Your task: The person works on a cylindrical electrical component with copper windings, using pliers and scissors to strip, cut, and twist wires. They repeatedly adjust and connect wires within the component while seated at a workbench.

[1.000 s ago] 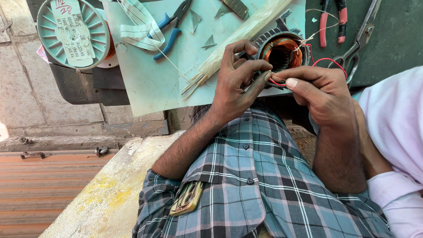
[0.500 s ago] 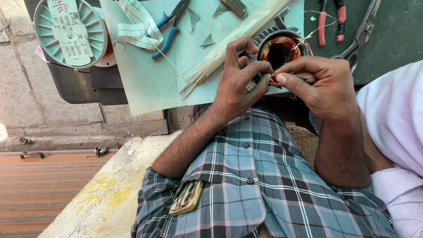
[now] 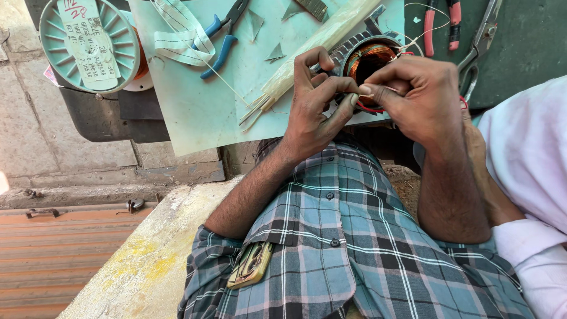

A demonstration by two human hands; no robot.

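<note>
A round motor stator (image 3: 371, 54) with copper windings lies on a pale green sheet (image 3: 201, 100). My left hand (image 3: 316, 100) grips the stator's near rim, fingers curled over its edge. My right hand (image 3: 416, 94) pinches a thin wire end right at the winding, thumb and forefinger pressed together against my left fingertips. A red wire (image 3: 369, 109) loops out under both hands. Much of the stator is hidden behind my fingers.
Blue-handled pliers (image 3: 220, 35), a white ribbon (image 3: 180, 44), a clear tube of thin sticks (image 3: 313, 53), red-handled pliers (image 3: 440, 23) and metal shears (image 3: 481, 41) lie on the bench. A teal wire spool (image 3: 88, 44) sits far left. A person in a white sleeve (image 3: 531, 177) is at right.
My right hand has moved left and up from beside the stator onto the winding, closing into a pinch against my left fingers. My left hand stays on the stator.
</note>
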